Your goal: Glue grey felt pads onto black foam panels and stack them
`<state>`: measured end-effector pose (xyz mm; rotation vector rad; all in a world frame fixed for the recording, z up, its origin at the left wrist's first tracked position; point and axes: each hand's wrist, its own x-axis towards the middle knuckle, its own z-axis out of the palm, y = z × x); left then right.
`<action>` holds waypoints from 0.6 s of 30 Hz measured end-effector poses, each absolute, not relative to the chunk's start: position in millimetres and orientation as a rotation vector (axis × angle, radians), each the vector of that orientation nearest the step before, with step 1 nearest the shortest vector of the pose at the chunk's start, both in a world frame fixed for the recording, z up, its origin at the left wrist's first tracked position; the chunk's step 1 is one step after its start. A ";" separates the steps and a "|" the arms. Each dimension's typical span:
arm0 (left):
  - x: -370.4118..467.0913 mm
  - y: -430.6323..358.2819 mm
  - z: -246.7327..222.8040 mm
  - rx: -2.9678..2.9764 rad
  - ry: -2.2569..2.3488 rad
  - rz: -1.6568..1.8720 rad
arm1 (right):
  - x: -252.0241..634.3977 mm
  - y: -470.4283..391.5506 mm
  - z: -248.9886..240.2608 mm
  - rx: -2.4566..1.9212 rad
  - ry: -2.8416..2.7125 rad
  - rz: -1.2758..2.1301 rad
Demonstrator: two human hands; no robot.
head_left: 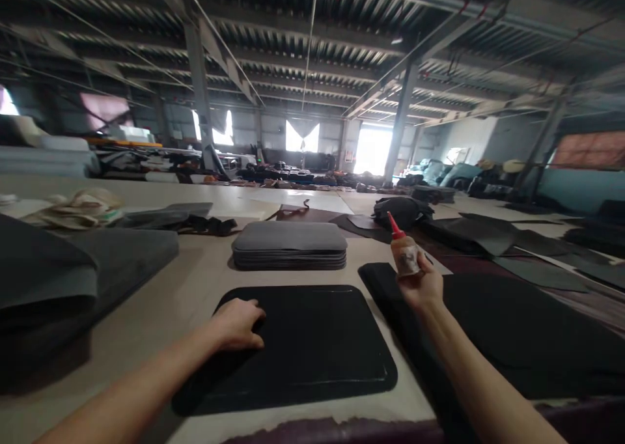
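Note:
My left hand [240, 324] rests on the left part of a black rounded panel [312, 346], its fingers apart and the fingertips on the surface. Thin shiny lines run near the panel's right and lower edges. My right hand [424, 285] is wrapped round a glue bottle [404, 255] with a red pointed nozzle, held upright above the black material on the right. Behind the panel sits a neat stack of grey rounded panels [290, 243].
Folded black fabric [517, 327] lies to the right, beside the panel. At left are grey padded sheets [131, 255] and a beige cloth [81, 206]. A dark bundle [401, 211] and loose dark pieces [488, 232] lie farther back on the table.

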<state>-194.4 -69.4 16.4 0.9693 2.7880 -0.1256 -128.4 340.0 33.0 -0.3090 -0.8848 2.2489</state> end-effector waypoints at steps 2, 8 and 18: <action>-193.6 -68.9 15.7 0.970 2.786 -0.148 | -146.7 345.1 37.0 -0.324 -0.846 2.200; -191.7 -66.2 19.9 0.937 2.763 -0.145 | -202.0 356.8 32.4 -0.493 -0.838 2.146; -190.0 -64.5 22.1 0.823 2.742 -0.118 | -282.1 369.9 3.7 -0.556 -0.901 2.171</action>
